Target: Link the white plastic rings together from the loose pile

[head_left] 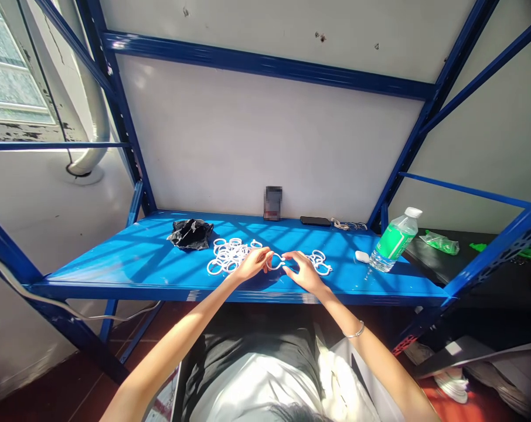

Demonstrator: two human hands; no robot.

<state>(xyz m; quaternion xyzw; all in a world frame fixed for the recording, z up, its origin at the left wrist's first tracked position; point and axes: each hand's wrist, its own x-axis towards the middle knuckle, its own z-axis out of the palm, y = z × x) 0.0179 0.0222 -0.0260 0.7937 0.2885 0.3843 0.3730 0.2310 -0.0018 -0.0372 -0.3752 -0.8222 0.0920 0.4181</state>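
Head view: blue table (pixel 336 243), white wall (pixel 265 129); hands (pixel 254 264) (pixel 307 274) (left pinching white ring (pixel 276 268), right half-open).

1. Between our left hand (pixel 254 264) and right hand (pixel 306 273) the gap is narrow, and a white ring (pixel 276 262) spans most of it.
2. A heap of white rings (pixel 228 256) crowds our left hand; a smaller heap (pixel 320 264) lies just beside the right.
3. Leftward, we have a broad bare stretch of blue tabletop (pixel 120 265), with a black plastic bag (pixel 190 235) toward the back.
4. Rightward, we could pass between the smaller heap and the white case (pixel 361 257); beyond that, a bottle (pixel 392 241) stands in the way.
5. Along the back, a dark upright object (pixel 273 203) and a flat black phone (pixel 315 221) block our reach to the wall.
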